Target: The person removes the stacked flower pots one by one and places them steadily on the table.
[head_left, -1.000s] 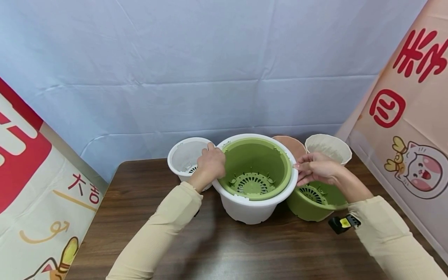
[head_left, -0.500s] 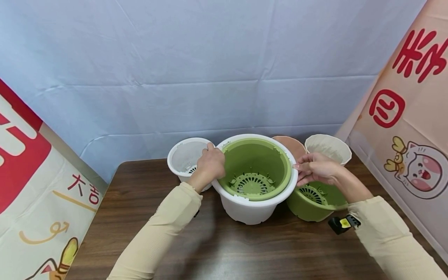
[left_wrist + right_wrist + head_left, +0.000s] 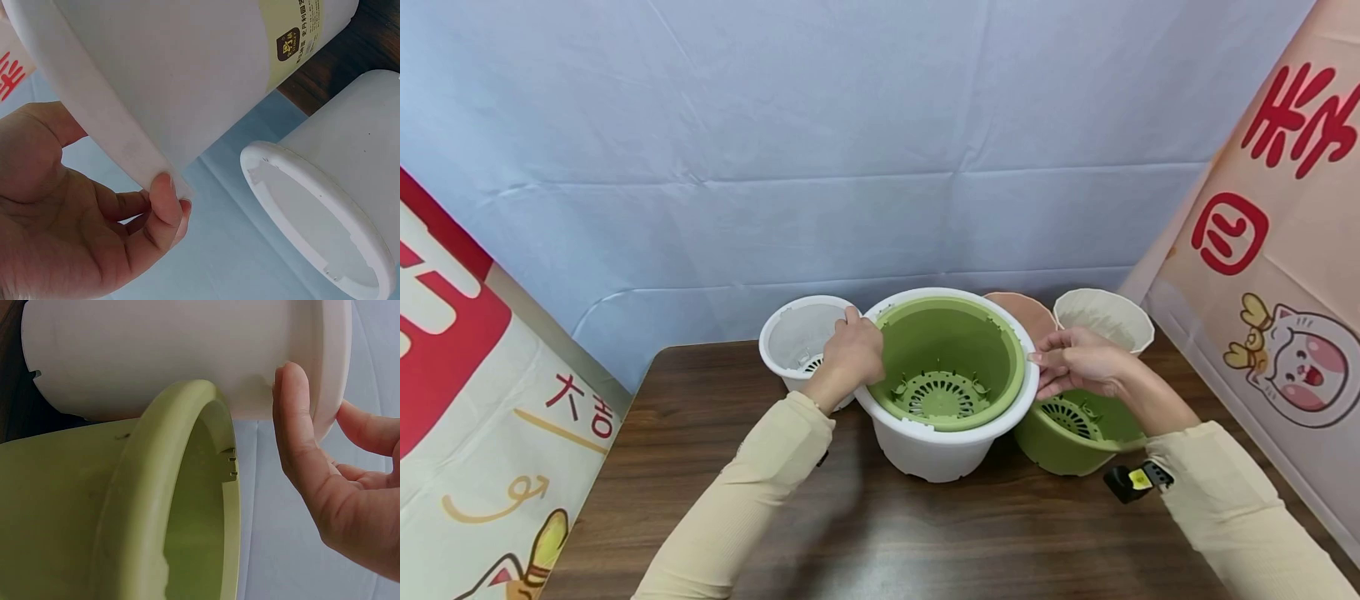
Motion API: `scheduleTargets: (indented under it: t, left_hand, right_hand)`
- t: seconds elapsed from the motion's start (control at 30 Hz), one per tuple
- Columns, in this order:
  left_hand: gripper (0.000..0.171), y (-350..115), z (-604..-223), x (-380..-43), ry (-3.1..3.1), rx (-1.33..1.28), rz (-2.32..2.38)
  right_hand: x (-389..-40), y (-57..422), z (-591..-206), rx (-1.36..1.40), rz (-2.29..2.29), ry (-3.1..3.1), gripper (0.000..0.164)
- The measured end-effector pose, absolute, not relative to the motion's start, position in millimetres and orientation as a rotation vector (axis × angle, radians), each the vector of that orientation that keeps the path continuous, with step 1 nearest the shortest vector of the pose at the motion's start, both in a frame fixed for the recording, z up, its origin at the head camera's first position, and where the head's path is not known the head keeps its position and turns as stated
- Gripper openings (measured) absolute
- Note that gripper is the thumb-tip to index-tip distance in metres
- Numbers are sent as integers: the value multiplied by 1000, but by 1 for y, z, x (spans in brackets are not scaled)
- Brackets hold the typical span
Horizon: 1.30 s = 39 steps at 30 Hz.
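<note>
A large white flower pot [image 3: 928, 454] stands in the middle of the table with a green flower pot [image 3: 951, 337] nested inside it. My left hand [image 3: 853, 346] grips the white pot's rim on the left; in the left wrist view its curled fingertips press on the rim from below. On the opposite side my right hand [image 3: 1082, 362] pinches the same rim. From the right wrist view, the thumb touches the rim while fingers [image 3: 295, 409] lie along the outer wall. A second green flower pot [image 3: 1056, 450] stands under the right hand, which partly hides it.
A smaller white flower pot [image 3: 786, 321] stands left of the big one, partly behind my left hand. At the back right are an orange pot [image 3: 1021, 310] and a cream pot [image 3: 1101, 312] with a faceted rim. A pale blue cloth [image 3: 820, 167] hangs behind the table [image 3: 715, 467].
</note>
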<state>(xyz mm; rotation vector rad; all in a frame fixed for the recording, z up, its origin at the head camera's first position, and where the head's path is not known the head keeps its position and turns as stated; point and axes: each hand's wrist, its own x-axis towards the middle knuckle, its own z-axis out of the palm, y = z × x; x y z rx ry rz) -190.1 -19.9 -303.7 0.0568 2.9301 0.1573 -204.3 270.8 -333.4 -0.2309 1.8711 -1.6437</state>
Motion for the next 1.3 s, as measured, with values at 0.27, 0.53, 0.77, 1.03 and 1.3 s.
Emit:
scheduleTargets:
  t: [0.27,0.53,0.77,1.03,1.3]
  left_hand:
    - [51,-22,-308,-190,2954,73,119]
    - [58,-23,-312,-190,2991,103,83]
    - [39,-22,-311,-191,2993,136,65]
    - [34,-23,-311,-192,2981,145,78]
    - [28,-23,-309,-190,2987,159,95]
  right_hand:
    - [-203,271,-333,-228,-1646,1865,14]
    - [-204,271,-334,-228,-1648,1861,13]
    - [-204,271,-334,-226,-1645,1864,15]
    - [-205,271,-334,-232,-1635,1874,22]
    - [-204,271,-333,-228,-1633,1880,24]
